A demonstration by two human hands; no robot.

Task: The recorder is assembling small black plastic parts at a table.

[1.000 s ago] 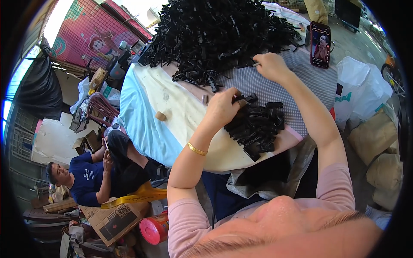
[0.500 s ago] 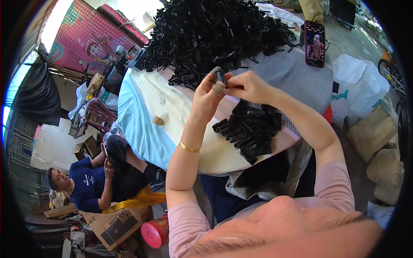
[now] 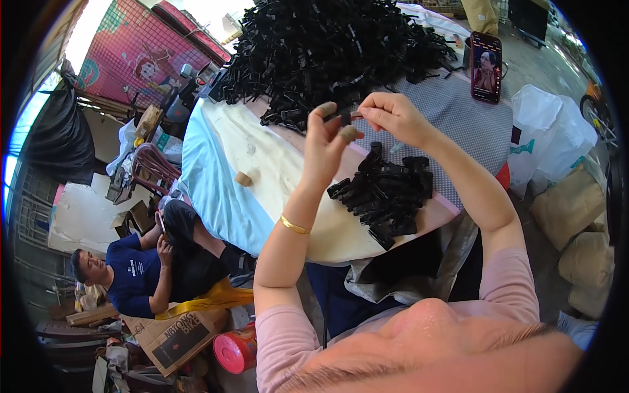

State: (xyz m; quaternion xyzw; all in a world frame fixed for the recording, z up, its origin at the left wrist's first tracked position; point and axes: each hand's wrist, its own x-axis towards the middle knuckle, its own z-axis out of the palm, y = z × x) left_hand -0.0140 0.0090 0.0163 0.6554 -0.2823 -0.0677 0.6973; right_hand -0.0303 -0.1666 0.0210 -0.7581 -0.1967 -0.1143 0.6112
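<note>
Both hands are raised above the table (image 3: 223, 170), meeting in the air over its far half, and between them sits one small black plastic piece (image 3: 342, 118). The left hand (image 3: 325, 141) pinches it from the near side, its fingertips wrapped in tan tape, probably to spare the skin from repeated rubbing against hard edges; the fingers are closed on the piece. The right hand (image 3: 390, 118) comes in from the other side with thumb and forefinger pressed together on the piece's far end, so the part is held at both ends, a grip that suits pushing, bending or snapping two bits together. Just below the hands, on the near right of the table, lies a small heap of black pieces (image 3: 383, 196), packed closely side by side, kept within easy reach, it seems, so a finished part can be dropped without stretching. Farther back a much larger loose mound of black pieces (image 3: 327, 46) covers the far side of the table, tangled and unsorted. A phone (image 3: 486, 67) stands propped at the far right edge, its screen turned toward the person. A short roll of tan tape (image 3: 244, 178) lies alone on the pale cloth to the left. Beyond the table's left edge a person in a blue shirt (image 3: 131, 275) sits low near a cardboard box (image 3: 171, 334).
</note>
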